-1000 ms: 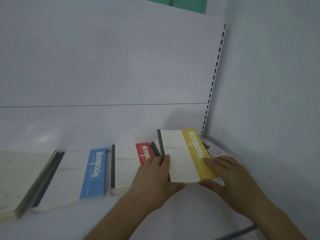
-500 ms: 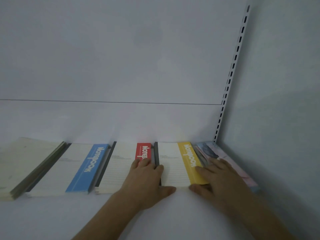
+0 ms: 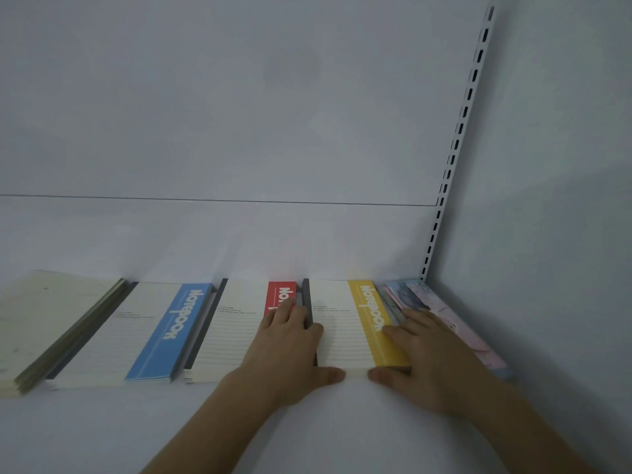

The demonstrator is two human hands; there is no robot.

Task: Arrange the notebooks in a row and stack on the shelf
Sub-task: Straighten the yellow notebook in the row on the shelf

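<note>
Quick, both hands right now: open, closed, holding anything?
Left hand: open, flat, pressing the left edge of the yellow notebook.
Right hand: open, flat, fingers on that notebook's right edge, thumb at its front.

Two bare forearms enter from the lower edge of the frame, each uncovered from wrist to the picture's border, with no sleeve reaching into view. The left hand [image 3: 287, 347] and the right hand [image 3: 431, 357] are ungloved, and nothing is worn on the fingers or wrists that can be seen. The fingernails that show are short and plain, though soft focus leaves finer detail unclear.
</note>
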